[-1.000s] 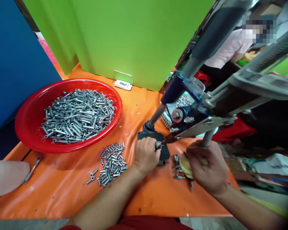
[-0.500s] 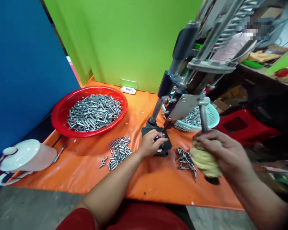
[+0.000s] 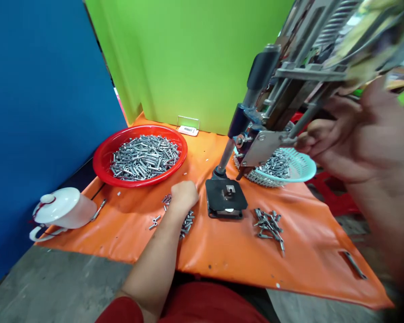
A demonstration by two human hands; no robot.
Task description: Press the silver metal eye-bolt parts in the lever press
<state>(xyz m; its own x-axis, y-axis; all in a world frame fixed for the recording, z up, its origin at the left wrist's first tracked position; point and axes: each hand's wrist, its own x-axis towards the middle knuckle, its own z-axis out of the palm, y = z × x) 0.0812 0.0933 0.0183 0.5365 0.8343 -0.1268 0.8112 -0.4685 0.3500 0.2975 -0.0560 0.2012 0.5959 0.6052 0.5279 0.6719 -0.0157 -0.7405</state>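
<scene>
My left hand (image 3: pixel 185 196) is over a pile of small metal sleeves with ring ends (image 3: pixel 187 223) on the orange cover. It looks closed, its fingertips hidden beneath it. My right hand (image 3: pixel 360 130) is raised beside the hand press (image 3: pixel 261 148), blurred, with fingers apart near its lever. The lever's yellow cloth wrap (image 3: pixel 363 40) is just above the thumb; whether they touch I cannot tell. On the press's black base plate (image 3: pixel 218 197) stands a small dark holder (image 3: pixel 229 192). Right of the base lies a heap of longer metal pieces (image 3: pixel 269 225).
A red basin (image 3: pixel 103 172) full of metal parts stands at the back left. Behind the press is a pale blue basket (image 3: pixel 305 166) of parts. A white lidded cup (image 3: pixel 67 208) is at the left edge, a wrench (image 3: pixel 355 264) at the right. A green partition (image 3: pixel 195 58) rises behind.
My left hand has moved left from the press base to the pile of sleeves. The press lever has swung up, and my right hand has risen with it, its fingers off the cloth wrap.
</scene>
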